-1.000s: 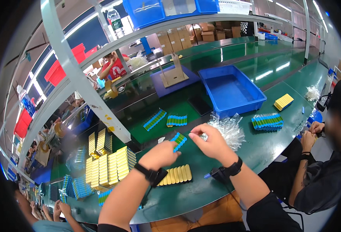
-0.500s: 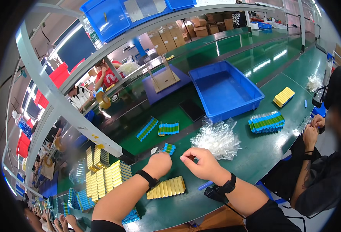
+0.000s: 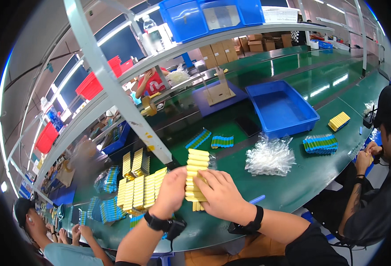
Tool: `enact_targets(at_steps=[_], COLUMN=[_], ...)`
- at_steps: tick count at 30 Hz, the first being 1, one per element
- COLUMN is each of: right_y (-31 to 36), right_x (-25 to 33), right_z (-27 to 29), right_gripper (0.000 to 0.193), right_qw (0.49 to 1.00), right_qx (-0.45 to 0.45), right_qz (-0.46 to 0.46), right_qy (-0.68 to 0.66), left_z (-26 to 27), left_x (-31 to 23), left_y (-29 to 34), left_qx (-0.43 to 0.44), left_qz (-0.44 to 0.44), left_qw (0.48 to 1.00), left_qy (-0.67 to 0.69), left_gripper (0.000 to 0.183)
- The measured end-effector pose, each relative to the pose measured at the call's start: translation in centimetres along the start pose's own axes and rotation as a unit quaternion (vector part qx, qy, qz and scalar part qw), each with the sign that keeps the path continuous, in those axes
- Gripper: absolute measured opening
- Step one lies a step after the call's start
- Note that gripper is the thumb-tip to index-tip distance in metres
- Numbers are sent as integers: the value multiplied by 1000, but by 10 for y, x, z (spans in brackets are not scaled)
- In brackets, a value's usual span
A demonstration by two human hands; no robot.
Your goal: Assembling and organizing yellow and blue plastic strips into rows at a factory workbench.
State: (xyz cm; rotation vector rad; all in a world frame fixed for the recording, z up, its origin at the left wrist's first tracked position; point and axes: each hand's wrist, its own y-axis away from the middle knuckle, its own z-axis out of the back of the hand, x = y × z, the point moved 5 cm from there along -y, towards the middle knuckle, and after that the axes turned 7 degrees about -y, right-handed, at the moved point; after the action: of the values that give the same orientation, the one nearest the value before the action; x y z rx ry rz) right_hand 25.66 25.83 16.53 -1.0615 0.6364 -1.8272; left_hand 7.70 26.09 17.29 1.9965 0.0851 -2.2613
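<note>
A yellow ribbed pack (image 3: pixel 197 166), like a row of cylinders side by side, stands tilted up between my hands above the green table. My left hand (image 3: pixel 172 193) grips its left edge, fingers curled and partly hidden. My right hand (image 3: pixel 220 195) is closed on its lower right side, fingers bent over the ribs. Behind the pack's right edge a bit of clear plastic shows. More yellow ribs show just under my hands; whether they belong to the same pack I cannot tell. Left of my left hand stand stacked yellow packs (image 3: pixel 135 193).
A heap of clear plastic bags (image 3: pixel 271 156) lies right of my hands, before a blue tray (image 3: pixel 288 126). Blue-green strips (image 3: pixel 222 142) and a dark flat panel (image 3: pixel 247 127) lie beyond. A metal post (image 3: pixel 135 124) rises at the left. Co-workers sit on both sides.
My hands were apart, the left one at a small blue-green strip; now both hold a raised yellow pack. The view has swung left, so the scene sits further right.
</note>
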Motion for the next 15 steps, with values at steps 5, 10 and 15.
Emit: enact_targets(at_steps=[5, 10, 15], right_y=[25, 69, 115], right_x=[31, 39, 6], right_z=[7, 4, -15], right_gripper=[42, 36, 25], right_qw=[964, 750, 751], right_qx=[97, 264, 211], right_qz=[-38, -265, -318], right_qy=[-246, -546, -539], left_z=[26, 36, 42], left_x=[39, 80, 145], left_y=[92, 149, 170], left_qx=[23, 47, 38], left_qz=[43, -117, 47], left_qw=[998, 992, 998], left_qy=[32, -13, 18], left_gripper=[50, 86, 20])
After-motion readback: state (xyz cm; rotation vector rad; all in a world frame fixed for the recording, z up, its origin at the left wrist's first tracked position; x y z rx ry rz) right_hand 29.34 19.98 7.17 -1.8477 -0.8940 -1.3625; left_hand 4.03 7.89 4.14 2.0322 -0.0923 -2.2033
